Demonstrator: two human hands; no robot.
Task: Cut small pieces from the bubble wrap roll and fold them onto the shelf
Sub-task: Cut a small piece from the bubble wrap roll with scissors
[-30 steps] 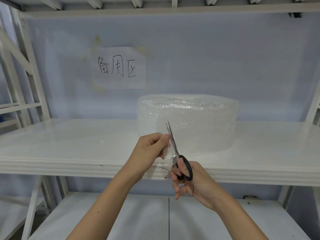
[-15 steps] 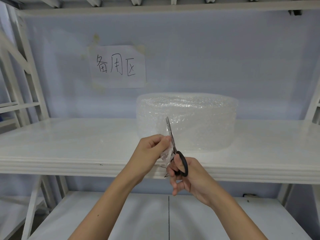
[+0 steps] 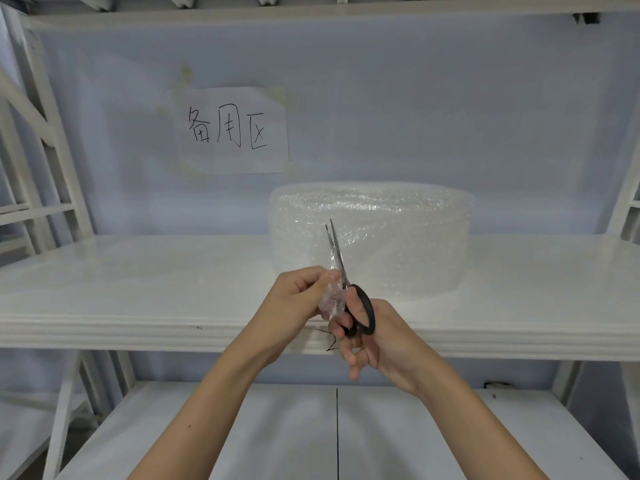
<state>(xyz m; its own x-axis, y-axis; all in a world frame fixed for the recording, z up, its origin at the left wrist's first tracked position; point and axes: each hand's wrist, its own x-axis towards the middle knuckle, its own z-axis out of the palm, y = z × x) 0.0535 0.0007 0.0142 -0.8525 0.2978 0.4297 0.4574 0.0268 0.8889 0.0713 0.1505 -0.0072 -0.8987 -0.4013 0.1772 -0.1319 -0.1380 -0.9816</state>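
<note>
Head view: paper sign (image 3: pixel 232 130) behind bubble wrap roll (image 3: pixel 370 237).

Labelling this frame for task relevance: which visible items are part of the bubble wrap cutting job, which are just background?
In the job: left hand, pinching bubble wrap piece; right hand, gripping scissors; bubble wrap roll; shelf.

Background: paper sign; lower shelf.

Clear bubble wrap roll (image 3: pixel 370 237) — black-handled scissors (image 3: pixel 360 313)

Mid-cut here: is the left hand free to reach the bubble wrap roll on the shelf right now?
Probably not: the left hand is pinching a small bubble wrap piece by the scissors. The roll stands just behind, path open.
</note>
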